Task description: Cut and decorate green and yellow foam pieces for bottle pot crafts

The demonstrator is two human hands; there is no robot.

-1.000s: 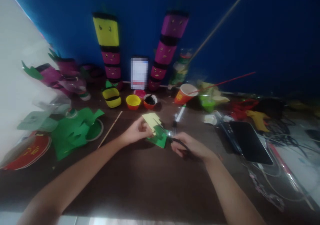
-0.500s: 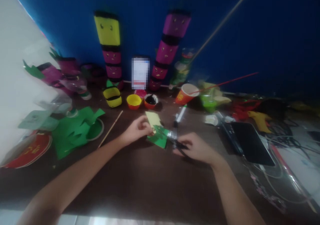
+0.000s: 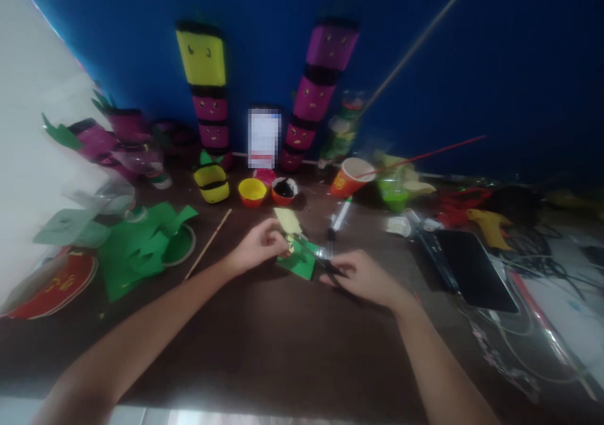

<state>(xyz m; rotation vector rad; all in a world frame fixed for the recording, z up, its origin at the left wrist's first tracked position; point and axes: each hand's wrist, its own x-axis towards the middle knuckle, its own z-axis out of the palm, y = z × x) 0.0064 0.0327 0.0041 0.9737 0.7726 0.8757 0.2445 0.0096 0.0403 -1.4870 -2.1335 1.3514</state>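
Observation:
My left hand pinches a small pale yellow piece of paper between thumb and fingers. A green piece of paper lies below it on the table. My right hand is closed on the dark handles of a pair of scissors. The blades point left toward the lower part of the yellow paper and reach over the green piece. Blur hides whether they touch the paper. Small yellow bits show near my left fingertips. A marker lies behind the scissors.
Paint cups, a phone and stacked box figures stand at the back. Green sheets and a thin stick are left. A paper cup holds a red stick; a tablet with cables lies right.
The scissors and my right hand have shifted slightly, and the dark handles sit at a different angle. My left hand stays almost in place with the yellow paper.

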